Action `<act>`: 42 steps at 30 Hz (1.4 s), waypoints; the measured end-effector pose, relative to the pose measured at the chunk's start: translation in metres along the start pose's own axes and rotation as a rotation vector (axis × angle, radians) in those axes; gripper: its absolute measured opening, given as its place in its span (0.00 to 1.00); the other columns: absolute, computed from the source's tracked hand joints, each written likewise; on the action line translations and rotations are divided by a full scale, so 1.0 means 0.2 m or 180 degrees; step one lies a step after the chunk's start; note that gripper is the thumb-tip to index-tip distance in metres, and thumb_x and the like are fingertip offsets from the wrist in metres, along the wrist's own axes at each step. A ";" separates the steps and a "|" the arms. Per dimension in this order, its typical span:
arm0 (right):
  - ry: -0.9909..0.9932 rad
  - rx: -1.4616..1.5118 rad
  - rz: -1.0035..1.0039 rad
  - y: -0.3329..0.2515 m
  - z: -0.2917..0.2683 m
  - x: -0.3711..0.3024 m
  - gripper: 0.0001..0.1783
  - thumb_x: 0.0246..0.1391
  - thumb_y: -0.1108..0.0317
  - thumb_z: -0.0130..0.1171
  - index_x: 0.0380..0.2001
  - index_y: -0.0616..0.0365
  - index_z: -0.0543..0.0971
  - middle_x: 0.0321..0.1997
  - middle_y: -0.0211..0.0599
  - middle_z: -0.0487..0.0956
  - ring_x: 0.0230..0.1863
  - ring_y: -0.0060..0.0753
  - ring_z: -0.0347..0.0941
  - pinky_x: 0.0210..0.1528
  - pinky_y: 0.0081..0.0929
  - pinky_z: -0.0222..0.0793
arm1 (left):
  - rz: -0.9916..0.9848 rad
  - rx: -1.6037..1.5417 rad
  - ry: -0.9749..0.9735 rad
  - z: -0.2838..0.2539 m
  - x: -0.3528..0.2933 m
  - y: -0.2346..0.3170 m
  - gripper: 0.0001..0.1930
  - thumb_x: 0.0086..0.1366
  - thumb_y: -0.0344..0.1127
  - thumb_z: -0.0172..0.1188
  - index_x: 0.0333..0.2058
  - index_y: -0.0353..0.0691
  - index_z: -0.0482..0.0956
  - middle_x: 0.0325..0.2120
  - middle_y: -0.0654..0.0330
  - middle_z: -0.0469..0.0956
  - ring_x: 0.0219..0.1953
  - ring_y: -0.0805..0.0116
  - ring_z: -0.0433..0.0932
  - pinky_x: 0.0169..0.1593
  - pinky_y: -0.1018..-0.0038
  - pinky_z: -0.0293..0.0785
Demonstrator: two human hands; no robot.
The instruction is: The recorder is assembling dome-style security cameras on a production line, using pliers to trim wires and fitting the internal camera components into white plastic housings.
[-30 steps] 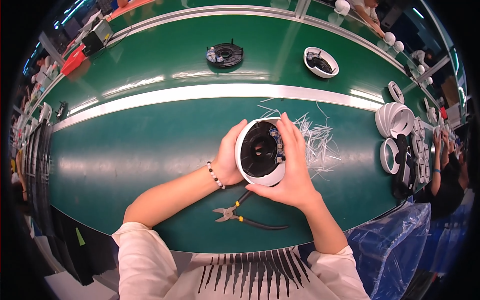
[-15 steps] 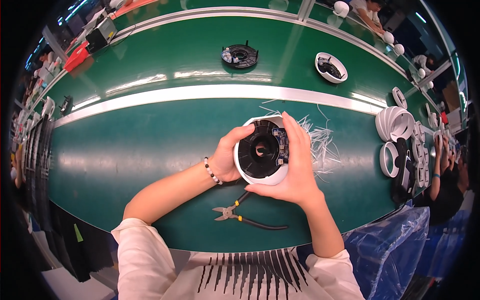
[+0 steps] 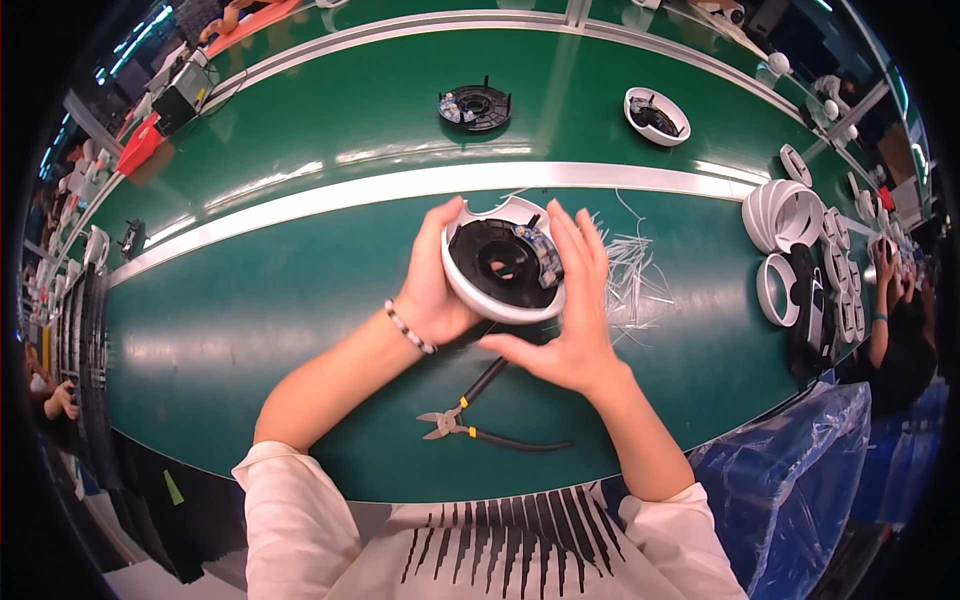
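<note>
My left hand (image 3: 432, 290), with a beaded bracelet at the wrist, grips the left side of a round white housing (image 3: 500, 306) above the table. Inside the housing sits a black ring-shaped part (image 3: 475, 262) with a hole in its middle. A small circuit board (image 3: 541, 252) lies along its upper right. My right hand (image 3: 582, 325) is open beside the housing, its fingers stretched along the right rim and its thumb apart below. Whether those fingers touch the rim, I cannot tell. Below the hands, diagonal cutters (image 3: 447, 424) with dark handles lie spread on the table.
Cut white strips (image 3: 632, 285) lie right of my hands. White rings (image 3: 783, 222) and a black device (image 3: 810, 320) stand at the right edge. Across a pale strip are a black round part (image 3: 475, 107) and a white housing (image 3: 657, 116). A clear plastic bag (image 3: 775, 480) hangs lower right.
The housing has moved slightly up and left, tilted and turned so its circuit board sits higher. My right thumb has come off the lower rim. My left hand still holds on.
</note>
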State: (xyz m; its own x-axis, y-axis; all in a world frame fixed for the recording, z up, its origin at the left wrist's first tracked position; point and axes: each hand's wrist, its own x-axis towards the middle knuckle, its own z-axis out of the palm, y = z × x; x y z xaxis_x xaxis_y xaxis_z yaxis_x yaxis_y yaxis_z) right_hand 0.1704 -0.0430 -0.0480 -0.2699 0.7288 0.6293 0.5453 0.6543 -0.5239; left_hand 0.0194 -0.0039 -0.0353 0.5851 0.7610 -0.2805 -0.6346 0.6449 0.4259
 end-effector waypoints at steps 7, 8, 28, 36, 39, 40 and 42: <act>0.0299 0.0241 -0.0499 0.03 -0.04 0.03 0.23 0.27 0.72 0.65 0.34 0.61 0.74 0.36 0.40 0.75 0.42 0.41 0.70 0.50 0.42 0.59 | -0.0483 0.0490 0.0236 -0.15 -0.01 0.06 0.28 0.56 0.57 0.38 0.43 0.38 0.65 0.33 0.53 0.73 0.29 0.59 0.76 0.27 0.68 0.78; 0.0278 0.0286 -0.0523 0.04 -0.03 0.02 0.23 0.27 0.72 0.65 0.35 0.61 0.74 0.37 0.39 0.75 0.42 0.41 0.69 0.49 0.41 0.60 | -0.0597 0.0444 0.0224 -0.16 -0.02 0.06 0.27 0.56 0.56 0.38 0.43 0.38 0.66 0.32 0.52 0.73 0.28 0.59 0.76 0.27 0.68 0.78; 0.1406 -0.2953 0.2028 1.03 -1.01 -0.60 0.22 0.32 0.64 0.64 0.34 0.63 0.74 0.45 0.47 0.68 0.50 0.50 0.58 0.53 0.40 0.52 | 0.1874 0.1241 0.1632 -0.63 0.36 0.75 0.22 0.57 0.42 0.46 0.44 0.32 0.57 0.41 0.48 0.64 0.37 0.55 0.71 0.38 0.66 0.73; 0.1441 -0.2898 0.2080 0.86 -1.02 -0.50 0.07 0.35 0.75 0.57 0.24 0.62 0.74 0.39 0.40 0.72 0.50 0.47 0.59 0.53 0.36 0.53 | 0.3810 0.4245 0.4239 -0.54 0.48 0.82 0.34 0.47 0.41 0.56 0.49 0.28 0.56 0.50 0.44 0.56 0.55 0.51 0.52 0.56 0.62 0.49; 0.1721 -0.2621 0.1536 0.73 -1.01 -0.41 0.06 0.37 0.76 0.57 0.24 0.63 0.75 0.33 0.38 0.75 0.44 0.43 0.66 0.49 0.34 0.59 | 0.5568 0.5527 0.2467 -0.16 0.68 0.60 0.26 0.45 0.28 0.53 0.46 0.33 0.61 0.47 0.48 0.60 0.53 0.53 0.56 0.55 0.65 0.51; 0.1704 -0.2528 0.1288 0.70 -1.02 -0.39 0.06 0.39 0.77 0.56 0.26 0.65 0.75 0.30 0.38 0.75 0.38 0.38 0.70 0.43 0.29 0.63 | 0.5078 0.5853 0.1816 -0.05 0.75 0.53 0.25 0.46 0.27 0.51 0.46 0.33 0.61 0.46 0.48 0.62 0.51 0.53 0.59 0.54 0.66 0.54; 0.1704 -0.2058 0.1355 0.67 -1.04 -0.39 0.06 0.39 0.78 0.56 0.26 0.65 0.74 0.29 0.39 0.75 0.35 0.35 0.70 0.40 0.26 0.64 | 0.3954 0.6447 0.1381 -0.04 0.97 0.50 0.26 0.48 0.30 0.52 0.48 0.32 0.59 0.46 0.44 0.63 0.48 0.49 0.64 0.52 0.65 0.60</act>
State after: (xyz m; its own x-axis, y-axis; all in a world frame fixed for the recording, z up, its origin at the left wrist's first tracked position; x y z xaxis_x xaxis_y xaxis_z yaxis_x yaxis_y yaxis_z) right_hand 0.4296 -0.0536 -0.0489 0.3666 0.5862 0.7225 0.8924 -0.0019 -0.4513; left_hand 0.0662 0.2093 -0.0535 0.2182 0.7112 0.6683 0.7555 -0.5566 0.3456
